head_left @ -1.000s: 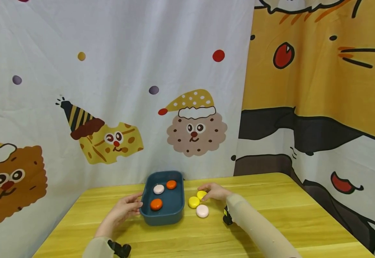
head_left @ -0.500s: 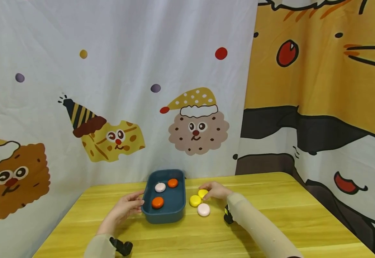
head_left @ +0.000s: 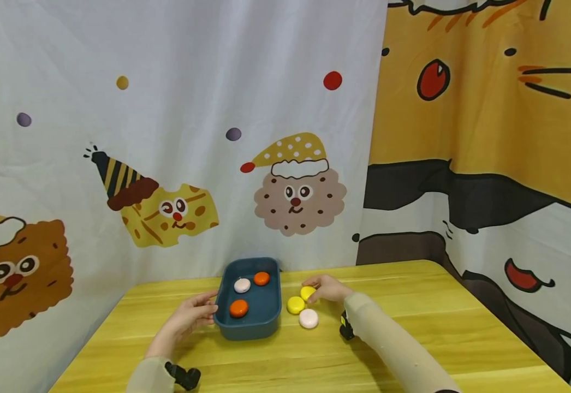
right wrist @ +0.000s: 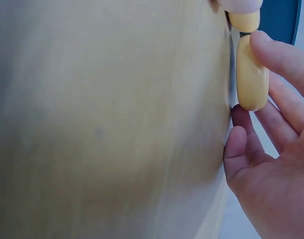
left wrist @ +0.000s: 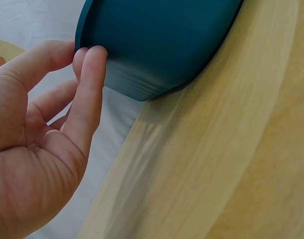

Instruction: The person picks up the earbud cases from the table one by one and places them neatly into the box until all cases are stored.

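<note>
In the head view, my left hand is at the left side of a dark blue open box. Its thumb and fingertips hold the box by the rim and outer wall, as the left wrist view shows. To the right of the box, my right hand pinches a glossy yellow disc between thumb and fingers. Whether this disc touches the table cannot be told. Beside it lie a second yellow disc and a pale pink disc. Inside the box are two orange discs and a pale pink one.
Everything stands on a yellow wood-grain table. A white curtain with cartoon prints hangs behind the table's far edge, and an orange and black printed curtain hangs at the right. The box sits close to the far edge.
Both hands keep their places, and the discs and box have not visibly moved. Only the head view shifts slightly.
</note>
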{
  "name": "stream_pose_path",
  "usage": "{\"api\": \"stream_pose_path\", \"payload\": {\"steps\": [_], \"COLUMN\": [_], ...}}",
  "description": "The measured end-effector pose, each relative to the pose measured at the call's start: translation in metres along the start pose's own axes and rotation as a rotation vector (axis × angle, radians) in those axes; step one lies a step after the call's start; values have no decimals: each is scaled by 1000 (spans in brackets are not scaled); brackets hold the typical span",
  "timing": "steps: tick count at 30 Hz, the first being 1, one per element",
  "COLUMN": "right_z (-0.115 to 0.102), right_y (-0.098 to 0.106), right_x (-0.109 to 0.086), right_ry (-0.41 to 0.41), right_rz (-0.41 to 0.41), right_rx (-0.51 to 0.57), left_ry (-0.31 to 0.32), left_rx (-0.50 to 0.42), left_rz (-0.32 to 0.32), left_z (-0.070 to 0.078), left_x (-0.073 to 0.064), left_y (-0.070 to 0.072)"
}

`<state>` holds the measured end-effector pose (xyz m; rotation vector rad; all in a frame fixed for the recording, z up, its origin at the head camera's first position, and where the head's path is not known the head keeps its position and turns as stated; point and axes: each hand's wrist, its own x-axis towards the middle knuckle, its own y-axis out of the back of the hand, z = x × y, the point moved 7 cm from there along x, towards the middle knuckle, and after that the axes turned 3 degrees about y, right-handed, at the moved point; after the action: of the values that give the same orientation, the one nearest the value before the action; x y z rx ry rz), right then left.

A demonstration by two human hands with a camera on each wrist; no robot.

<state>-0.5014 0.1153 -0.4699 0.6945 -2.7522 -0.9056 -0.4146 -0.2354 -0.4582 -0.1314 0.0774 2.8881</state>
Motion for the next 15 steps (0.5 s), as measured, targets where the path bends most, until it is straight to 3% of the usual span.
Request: {"api": "stream_pose_path", "payload": {"steps": [7,15], "right_z": [1,4], "right_y": [5,12], "right_x": [0,3], "right_ry": [-21,19], "right_rz": [32,27], "right_rx": [43,49], "left_ry": [3,-1], "left_rx": [1,13], "left_rz": [6,6], "left_z": [-1,2], "left_x": [1,-2], "left_y": [0,-1]}}
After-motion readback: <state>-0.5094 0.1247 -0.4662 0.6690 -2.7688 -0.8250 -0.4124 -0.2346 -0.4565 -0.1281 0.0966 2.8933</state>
